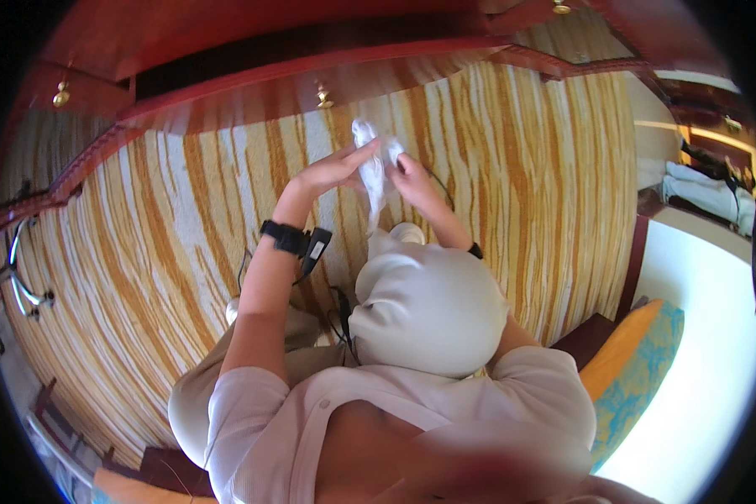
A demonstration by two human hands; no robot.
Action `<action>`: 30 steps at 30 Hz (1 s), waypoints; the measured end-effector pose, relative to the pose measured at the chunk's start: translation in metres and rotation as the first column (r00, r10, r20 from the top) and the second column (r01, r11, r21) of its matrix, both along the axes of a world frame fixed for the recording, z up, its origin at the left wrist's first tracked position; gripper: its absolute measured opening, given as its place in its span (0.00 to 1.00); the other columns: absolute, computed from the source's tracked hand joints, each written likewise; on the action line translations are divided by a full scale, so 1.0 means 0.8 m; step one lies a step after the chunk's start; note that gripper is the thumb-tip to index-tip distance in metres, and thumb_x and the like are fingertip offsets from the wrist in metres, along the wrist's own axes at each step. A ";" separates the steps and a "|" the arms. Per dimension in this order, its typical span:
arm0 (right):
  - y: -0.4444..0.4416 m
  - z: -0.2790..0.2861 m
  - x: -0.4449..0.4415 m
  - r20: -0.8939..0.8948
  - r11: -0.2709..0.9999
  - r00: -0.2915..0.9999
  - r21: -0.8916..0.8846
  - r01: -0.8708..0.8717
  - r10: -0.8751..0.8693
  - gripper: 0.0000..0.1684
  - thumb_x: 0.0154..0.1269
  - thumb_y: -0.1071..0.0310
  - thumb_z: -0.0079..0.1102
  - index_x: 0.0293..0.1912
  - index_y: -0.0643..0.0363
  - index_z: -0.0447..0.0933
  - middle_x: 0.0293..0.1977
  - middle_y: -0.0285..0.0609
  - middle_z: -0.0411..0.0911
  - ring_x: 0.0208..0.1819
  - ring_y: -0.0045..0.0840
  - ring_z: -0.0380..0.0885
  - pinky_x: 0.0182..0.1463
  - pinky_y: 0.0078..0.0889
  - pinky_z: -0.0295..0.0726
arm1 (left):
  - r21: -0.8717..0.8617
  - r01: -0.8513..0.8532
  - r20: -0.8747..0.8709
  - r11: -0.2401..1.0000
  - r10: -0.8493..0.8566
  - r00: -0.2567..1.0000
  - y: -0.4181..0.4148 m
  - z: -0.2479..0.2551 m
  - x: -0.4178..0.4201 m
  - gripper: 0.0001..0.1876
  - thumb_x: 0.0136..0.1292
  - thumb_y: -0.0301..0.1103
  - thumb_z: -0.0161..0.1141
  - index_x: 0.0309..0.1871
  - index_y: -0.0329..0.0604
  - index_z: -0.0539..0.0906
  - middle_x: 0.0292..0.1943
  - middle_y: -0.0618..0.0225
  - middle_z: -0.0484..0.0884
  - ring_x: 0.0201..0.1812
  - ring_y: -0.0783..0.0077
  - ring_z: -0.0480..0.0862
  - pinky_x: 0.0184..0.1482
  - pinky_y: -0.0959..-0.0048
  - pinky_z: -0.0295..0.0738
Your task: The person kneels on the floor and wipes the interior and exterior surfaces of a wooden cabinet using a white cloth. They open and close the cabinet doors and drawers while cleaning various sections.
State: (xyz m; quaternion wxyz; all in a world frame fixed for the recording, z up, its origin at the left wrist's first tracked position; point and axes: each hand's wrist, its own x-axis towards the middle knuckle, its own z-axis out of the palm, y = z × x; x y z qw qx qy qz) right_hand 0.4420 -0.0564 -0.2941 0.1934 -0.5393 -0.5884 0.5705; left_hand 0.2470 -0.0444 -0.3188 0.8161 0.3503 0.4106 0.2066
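Note:
A thin white cloth or similar soft item (371, 173) hangs between my two hands, above the striped carpet. My left hand (339, 167) is on its left side, with the fingers stretched along it and the item pinched against them. On the right, my right hand (409, 177) has its fingers curled on a blurred white part of the same item. The lower end tapers down towards my raised knee. Whether the item is a sock or a cloth, I cannot tell.
A red wooden desk (246, 75) with brass knobs runs across the top. Chrome chair legs (22, 283) stand at the left. At the right are a white bed (693, 264) with an orange and blue runner (636, 359) and folded pale textiles (699, 189). Black cables lie near my feet.

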 end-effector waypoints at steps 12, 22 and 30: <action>0.121 0.110 0.065 -0.495 0.769 0.779 0.295 0.567 -0.384 0.19 0.64 0.77 0.47 0.53 0.63 0.75 0.44 0.39 0.79 0.43 0.23 0.79 0.48 0.25 0.78 | 0.616 0.586 -0.717 0.526 0.064 0.694 0.037 0.282 -0.076 0.22 0.67 0.48 0.51 0.56 0.41 0.77 0.48 0.53 0.81 0.51 0.54 0.80 0.53 0.64 0.73; 0.185 0.203 -0.025 -0.128 0.279 0.917 0.929 0.245 -0.378 0.22 0.53 0.86 0.47 0.46 0.60 0.77 0.42 0.52 0.75 0.46 0.47 0.76 0.50 0.40 0.75 | 0.629 0.561 -0.768 0.538 0.542 0.342 0.024 0.340 -0.220 0.25 0.67 0.44 0.52 0.62 0.37 0.71 0.60 0.47 0.72 0.63 0.49 0.69 0.64 0.62 0.63; 0.139 0.164 -0.128 0.114 0.515 0.993 0.850 -0.110 0.025 0.10 0.55 0.78 0.52 0.38 0.59 0.78 0.39 0.46 0.75 0.46 0.40 0.73 0.51 0.40 0.74 | 0.506 0.595 -0.862 0.624 0.369 0.347 0.023 0.258 -0.257 0.34 0.67 0.53 0.50 0.65 0.32 0.67 0.63 0.43 0.69 0.66 0.48 0.65 0.67 0.61 0.58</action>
